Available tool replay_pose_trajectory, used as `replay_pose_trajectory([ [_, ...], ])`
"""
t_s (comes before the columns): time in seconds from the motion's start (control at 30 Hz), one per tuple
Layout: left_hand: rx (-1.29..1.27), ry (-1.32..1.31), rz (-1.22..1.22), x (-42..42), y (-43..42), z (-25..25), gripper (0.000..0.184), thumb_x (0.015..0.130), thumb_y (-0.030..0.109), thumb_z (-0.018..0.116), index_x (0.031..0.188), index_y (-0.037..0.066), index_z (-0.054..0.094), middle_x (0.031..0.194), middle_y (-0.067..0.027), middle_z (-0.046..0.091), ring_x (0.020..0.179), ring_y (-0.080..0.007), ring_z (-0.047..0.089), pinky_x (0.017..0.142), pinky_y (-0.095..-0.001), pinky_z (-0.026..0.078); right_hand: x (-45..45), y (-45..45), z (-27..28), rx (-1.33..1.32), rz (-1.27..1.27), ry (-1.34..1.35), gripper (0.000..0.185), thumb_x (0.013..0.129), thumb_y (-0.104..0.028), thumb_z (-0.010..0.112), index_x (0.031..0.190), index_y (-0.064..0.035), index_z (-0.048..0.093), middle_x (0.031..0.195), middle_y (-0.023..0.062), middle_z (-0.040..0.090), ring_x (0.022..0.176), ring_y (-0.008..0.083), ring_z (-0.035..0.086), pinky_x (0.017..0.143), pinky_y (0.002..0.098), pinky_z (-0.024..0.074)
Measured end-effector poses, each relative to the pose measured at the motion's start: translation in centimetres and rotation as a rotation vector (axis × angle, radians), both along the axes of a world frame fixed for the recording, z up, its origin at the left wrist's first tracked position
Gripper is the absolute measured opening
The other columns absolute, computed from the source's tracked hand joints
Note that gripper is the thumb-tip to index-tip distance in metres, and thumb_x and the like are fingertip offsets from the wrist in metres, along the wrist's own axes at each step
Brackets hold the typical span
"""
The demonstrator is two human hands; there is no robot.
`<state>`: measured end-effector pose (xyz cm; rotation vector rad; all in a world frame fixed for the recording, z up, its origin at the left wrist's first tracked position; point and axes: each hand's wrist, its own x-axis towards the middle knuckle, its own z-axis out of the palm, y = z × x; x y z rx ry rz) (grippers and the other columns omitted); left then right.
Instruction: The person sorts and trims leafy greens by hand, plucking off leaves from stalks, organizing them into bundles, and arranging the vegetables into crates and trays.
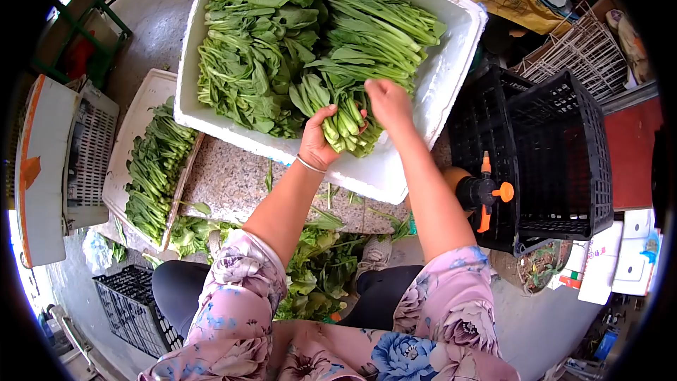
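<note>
My left hand (319, 142) is wrapped round a small bunch of leafy greens (343, 125), with the pale green stems pointing toward me. The bunch is over the near side of a white foam box (462, 35). My right hand (390, 104) is closed at the right side of the bunch, its fingers curled; what they pinch is hidden. Inside the box, stacked leafy greens (257, 49) fill the left side. More greens (381, 28) lie on the right with their stems toward the right wall.
On the left, a shallow white tray (118, 159) holds a row of greens (159, 176). Loose trimmed leaves (310, 261) lie on the floor between my legs. To the right stand an orange-and-black sprayer bottle (486, 190) and black plastic crates (564, 162). Another black crate (134, 307) sits lower left.
</note>
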<state>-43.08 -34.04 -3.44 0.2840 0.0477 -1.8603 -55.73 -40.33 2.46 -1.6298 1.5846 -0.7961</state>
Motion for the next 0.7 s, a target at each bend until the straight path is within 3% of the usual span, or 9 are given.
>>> replay_pose_trajectory([
  [0.07, 0.004, 0.004, -0.024, 0.4, 0.6, 0.2, 0.039, 0.078, 0.018, 0.052, 0.108, -0.007, 0.048, 0.1, -0.0182, 0.057, 0.095, -0.0306, 0.055, 0.092, -0.0442, 0.04, 0.5, -1.8, -1.2, -0.026, -0.003, -0.422, 0.032, 0.082, -0.03, 0.053, 0.081, 0.0013, 0.06, 0.066, 0.0068, 0.06, 0.063, 0.0179, 0.055, 0.061, 0.0306, 0.0404],
  [0.2, -0.06, 0.041, -0.059, 0.6, 3.6, 2.6, 0.051, 0.076, 0.023, 0.054, 0.117, -0.004, 0.042, 0.102, -0.0144, 0.055, 0.095, -0.0274, 0.055, 0.088, -0.0423, 0.042, 0.4, -4.6, -3.1, 0.078, -0.017, -0.451, 0.03, 0.083, -0.027, 0.053, 0.099, -0.0028, 0.06, 0.083, 0.0047, 0.059, 0.076, 0.013, 0.052, 0.069, 0.0252, 0.0409],
  [0.23, -0.083, 0.083, -0.065, 0.8, 4.8, 3.1, 0.055, 0.076, 0.024, 0.055, 0.121, -0.003, 0.039, 0.103, -0.0134, 0.055, 0.095, -0.0269, 0.055, 0.088, -0.0424, 0.042, 0.1, -5.0, -2.9, 0.137, 0.035, -0.43, 0.031, 0.085, -0.027, 0.049, 0.105, -0.0041, 0.057, 0.096, 0.0056, 0.059, 0.086, 0.015, 0.051, 0.078, 0.0267, 0.0381],
  [0.3, -0.147, 0.122, -0.063, 1.0, 6.9, 3.3, 0.069, 0.074, 0.027, 0.057, 0.13, 0.001, 0.028, 0.107, -0.0119, 0.053, 0.095, -0.0267, 0.054, 0.088, -0.0433, 0.042, -0.2, -5.3, -3.2, 0.15, 0.05, -0.4, 0.033, 0.085, -0.027, 0.049, 0.107, -0.0045, 0.056, 0.1, 0.0053, 0.059, 0.091, 0.0156, 0.051, 0.078, 0.0268, 0.0376],
  [0.4, -0.237, 0.107, -0.06, 1.4, 9.1, 4.0, 0.073, 0.073, 0.031, 0.058, 0.131, 0.001, 0.027, 0.114, -0.0143, 0.048, 0.1, -0.0287, 0.051, 0.09, -0.0472, 0.04, -0.4, -3.9, -3.1, 0.122, 0.133, -0.347, 0.036, 0.085, -0.028, 0.049, 0.115, -0.0082, 0.053, 0.11, 0.004, 0.056, 0.099, 0.0167, 0.05, 0.079, 0.0282, 0.037],
  [0.53, -0.341, 0.041, -0.082, 2.1, 9.2, 6.7, 0.076, 0.071, 0.031, 0.06, 0.131, -0.002, 0.027, 0.131, -0.0197, 0.035, 0.118, -0.0346, 0.039, 0.101, -0.0525, 0.025, -0.1, -1.1, -0.6, 0.211, 0.169, -0.331, 0.038, 0.086, -0.033, 0.048, 0.116, -0.0097, 0.054, 0.111, 0.0047, 0.056, 0.101, 0.0167, 0.049, 0.081, 0.0324, 0.037],
  [0.63, -0.411, -0.035, -0.047, 2.7, 9.0, 8.3, 0.079, 0.069, 0.029, 0.061, 0.131, -0.004, 0.025, 0.132, -0.019, 0.035, 0.119, -0.032, 0.039, 0.102, -0.0509, 0.025, -0.6, 2.1, 1.1, 0.331, 0.164, -0.36, 0.046, 0.088, -0.04, 0.042, 0.119, -0.0072, 0.051, 0.112, 0.0069, 0.055, 0.101, 0.0164, 0.049, 0.082, 0.0328, 0.0366],
  [0.7, -0.446, -0.039, -0.032, 3.2, 8.9, 9.3, 0.079, 0.069, 0.029, 0.062, 0.131, -0.004, 0.025, 0.131, -0.0182, 0.035, 0.119, -0.0309, 0.039, 0.102, -0.0507, 0.025, -0.6, 4.3, 1.8, 0.355, 0.048, -0.654, 0.052, 0.088, -0.045, 0.038, 0.116, -0.0047, 0.052, 0.109, 0.0085, 0.057, 0.095, 0.0155, 0.052, 0.077, 0.0291, 0.0373],
])
